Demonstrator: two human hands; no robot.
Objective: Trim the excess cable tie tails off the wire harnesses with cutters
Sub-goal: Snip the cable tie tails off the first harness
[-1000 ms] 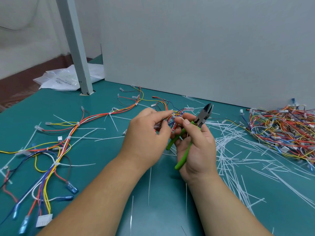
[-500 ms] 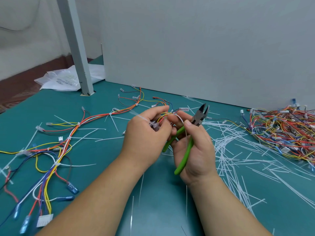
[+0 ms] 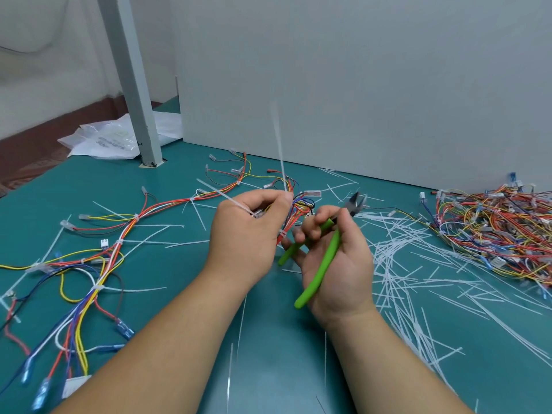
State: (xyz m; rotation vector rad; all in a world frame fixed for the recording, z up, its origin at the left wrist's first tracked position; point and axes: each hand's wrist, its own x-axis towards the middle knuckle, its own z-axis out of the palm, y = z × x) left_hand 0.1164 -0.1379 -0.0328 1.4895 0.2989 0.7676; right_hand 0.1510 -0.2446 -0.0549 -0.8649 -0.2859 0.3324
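One cable tie tail [image 3: 280, 156] up, ready to snip
The left hand [image 3: 248, 231] grips the wire harness [image 3: 298, 204] mid-frame; the right hand [image 3: 343, 270] holds green cutters [image 3: 325, 264], blades parted. Cut flush at the head, clear of wires.

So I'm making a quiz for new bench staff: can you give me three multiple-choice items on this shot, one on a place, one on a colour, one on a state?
1. Where is the harness pile? A. far right of the table B. on the floor C. between the arms
2. What colour are the handles of the cutters? A. red B. green C. black
3. How do the cutters' jaws stand? A. shut on a tail B. open C. hidden
1 A: it lies at the table's right edge. 2 B: both handles in the right hand are bright green. 3 B: the blades gape, clear of the harness in the left hand.
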